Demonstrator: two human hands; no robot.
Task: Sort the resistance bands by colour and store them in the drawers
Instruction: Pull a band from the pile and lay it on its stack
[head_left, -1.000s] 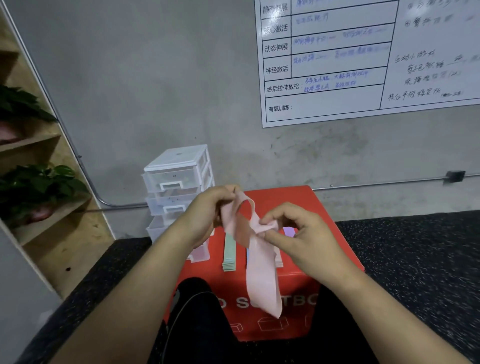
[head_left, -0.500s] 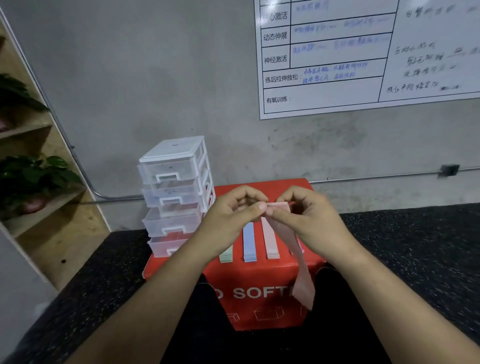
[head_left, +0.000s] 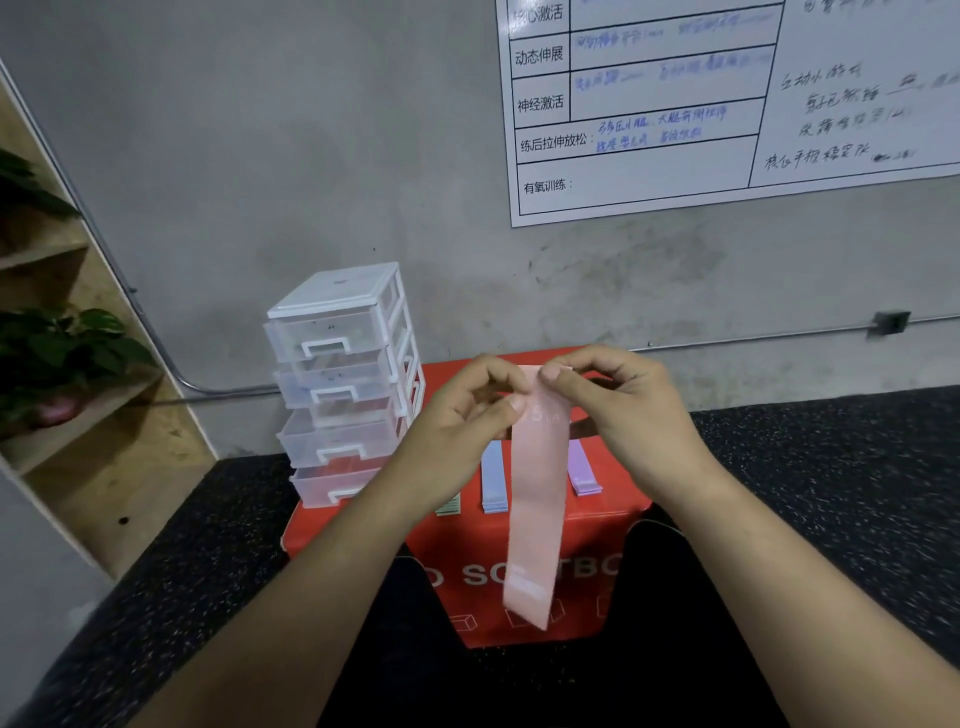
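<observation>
Pink band (head_left: 535, 493) now unfolded, hanging long, flat

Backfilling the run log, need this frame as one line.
left hand: pinches pink band top | right hand: pinches same end | pink band: hangs down | blue stack, purple stack: on red box

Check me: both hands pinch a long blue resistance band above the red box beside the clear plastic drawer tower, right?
In the head view the long resistance band pinched by the left hand and right hand is pale pink, not blue; the rest stands.
</observation>
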